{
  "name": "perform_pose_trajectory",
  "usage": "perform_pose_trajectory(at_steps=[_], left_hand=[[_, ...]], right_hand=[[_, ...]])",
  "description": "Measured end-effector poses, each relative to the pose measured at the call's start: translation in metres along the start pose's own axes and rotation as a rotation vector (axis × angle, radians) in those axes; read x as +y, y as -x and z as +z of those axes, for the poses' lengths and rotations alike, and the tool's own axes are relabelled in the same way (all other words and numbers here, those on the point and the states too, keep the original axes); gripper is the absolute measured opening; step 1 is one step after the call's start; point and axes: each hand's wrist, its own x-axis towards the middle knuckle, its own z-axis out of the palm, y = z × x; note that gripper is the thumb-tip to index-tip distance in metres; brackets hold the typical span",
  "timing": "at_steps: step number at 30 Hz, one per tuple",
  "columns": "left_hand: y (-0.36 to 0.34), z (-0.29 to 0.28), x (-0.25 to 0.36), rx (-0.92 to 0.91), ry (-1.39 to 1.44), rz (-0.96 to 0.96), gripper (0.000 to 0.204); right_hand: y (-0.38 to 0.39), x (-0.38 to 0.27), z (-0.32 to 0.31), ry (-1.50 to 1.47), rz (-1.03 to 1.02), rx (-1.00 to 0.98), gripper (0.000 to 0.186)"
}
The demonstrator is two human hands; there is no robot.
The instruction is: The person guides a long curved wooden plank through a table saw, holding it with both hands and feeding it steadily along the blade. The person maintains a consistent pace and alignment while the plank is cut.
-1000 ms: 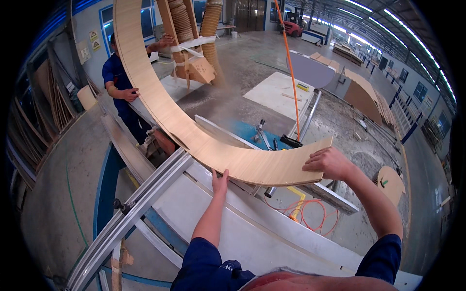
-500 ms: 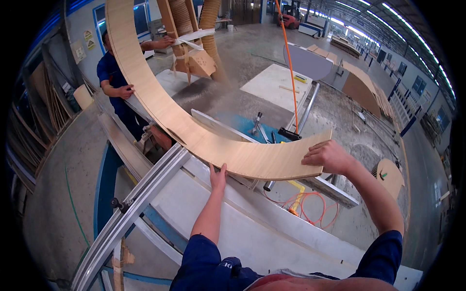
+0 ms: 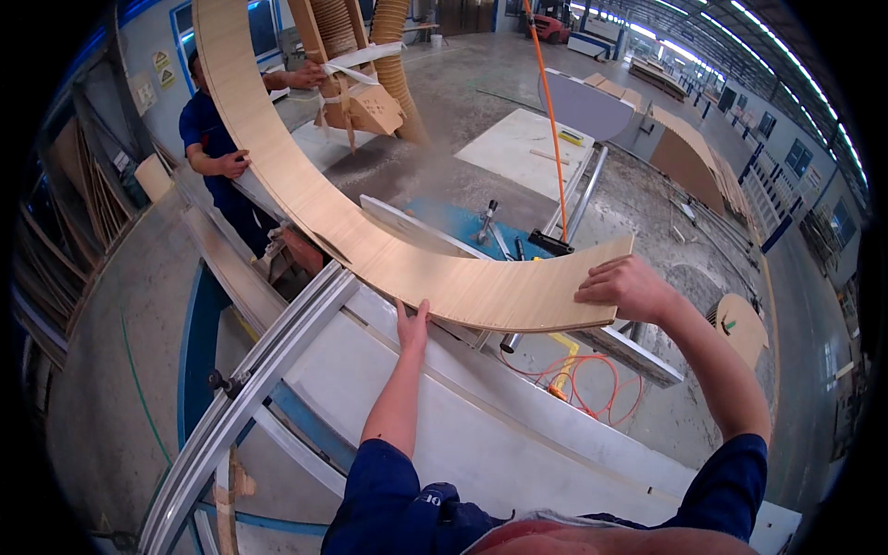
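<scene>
A long curved plywood panel [image 3: 472, 287] spans the saw table [image 3: 444, 407], arcing up toward the back left. My left hand [image 3: 412, 322] holds its near edge from below, some fingers partly hidden by the wood. My right hand [image 3: 622, 287] grips the panel's right end, fingers over the top face. At the back left, a co-worker [image 3: 208, 129] in dark blue has one hand on the panel and the other raised near a wooden hood. Under and behind the panel are an aluminium rail [image 3: 277, 355] and a blue surface with metal clamps [image 3: 486, 222].
Behind stand the taped wooden hood with corrugated hoses [image 3: 393, 69]. An orange cord [image 3: 557, 139] hangs at centre right; a coiled hose [image 3: 610, 379] lies below. Stacked boards [image 3: 92, 185] lean at left; cut panels [image 3: 684, 166] and a round board [image 3: 740, 328] stand at right.
The panel, both my hands and the co-worker's hand on it appear slightly higher in the picture, along with the surroundings. My grip looks the same.
</scene>
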Motion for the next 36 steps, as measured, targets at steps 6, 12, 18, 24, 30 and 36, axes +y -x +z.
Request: perform_pose_trajectory(at_steps=[6, 12, 18, 24, 30, 36], left_hand=[[0.007, 0.005, 0.008, -0.018, -0.008, 0.006, 0.101], [-0.009, 0.014, -0.012, -0.006, 0.074, 0.03, 0.099], [-0.039, -0.013, -0.046, -0.006, 0.058, -0.058, 0.095], [-0.008, 0.018, 0.012, -0.044, 0.065, -0.209, 0.1], [0.0, 0.015, 0.025, -0.068, 0.128, -0.184, 0.098], [0.007, 0.017, 0.038, -0.086, 0.124, -0.204, 0.097]], right_hand=[[0.0, 0.001, -0.001, -0.004, -0.003, -0.012, 0.033], [0.001, 0.008, 0.002, 0.065, -0.041, 0.022, 0.033], [-0.007, -0.005, 0.007, 0.03, -0.024, -0.013, 0.037], [0.007, -0.002, 0.009, 0.065, 0.009, 0.006, 0.037], [0.001, -0.004, 0.012, 0.048, 0.022, 0.006, 0.035], [0.005, -0.002, 0.023, 0.063, 0.022, 0.04, 0.031]])
